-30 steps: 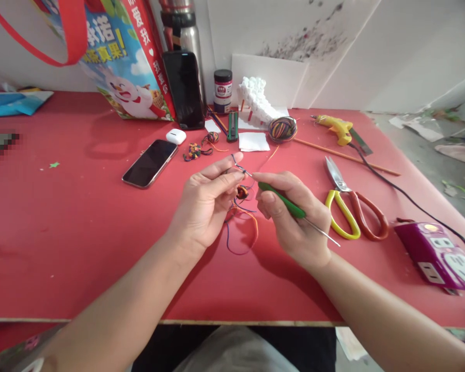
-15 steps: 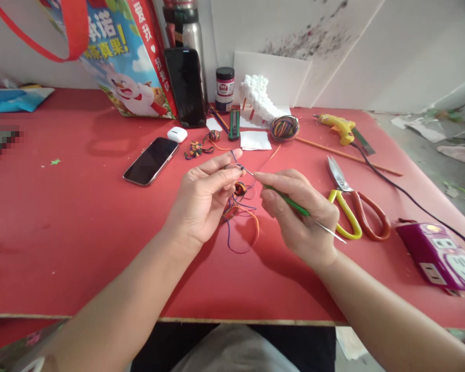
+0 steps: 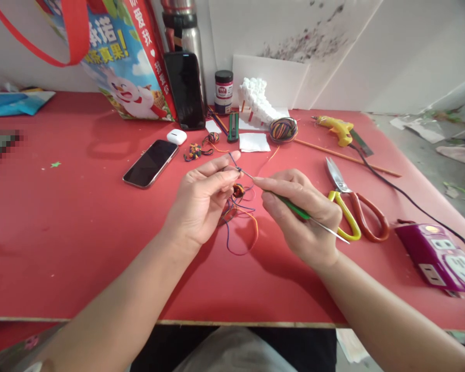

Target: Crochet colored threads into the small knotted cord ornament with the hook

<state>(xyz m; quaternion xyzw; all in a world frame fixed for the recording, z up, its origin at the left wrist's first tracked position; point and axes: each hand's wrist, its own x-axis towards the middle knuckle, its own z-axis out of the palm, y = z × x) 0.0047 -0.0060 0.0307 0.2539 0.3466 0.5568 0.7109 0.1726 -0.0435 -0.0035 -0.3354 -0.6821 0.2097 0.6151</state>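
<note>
Between thumb and fingers, my left hand [image 3: 203, 199] pinches a small piece of dark yarn work, with a strand running up over the index finger. My right hand [image 3: 300, 214] grips a crochet hook [image 3: 294, 206] by its green handle; the thin metal tip points left and meets the yarn at my left fingertips. Below the left fingers hangs a dark and orange bundle of yarn [image 3: 238, 191]. Loose blue and orange strands [image 3: 256, 230] loop down over the red table. The stitches at the tip are too small to make out.
Scissors [image 3: 344, 194] and a purple power socket [image 3: 439, 258] lie to the right, a yellow glue gun [image 3: 339, 129] behind them. A yarn ball [image 3: 282, 129], box cutter [image 3: 233, 127] and jar [image 3: 223, 93] stand at the back. A phone [image 3: 151, 164] lies left.
The hook's tip has shifted very slightly at the left fingertips, and the right hand has moved a touch right and down. Both hands keep their hold. The camera view has tilted slightly.
</note>
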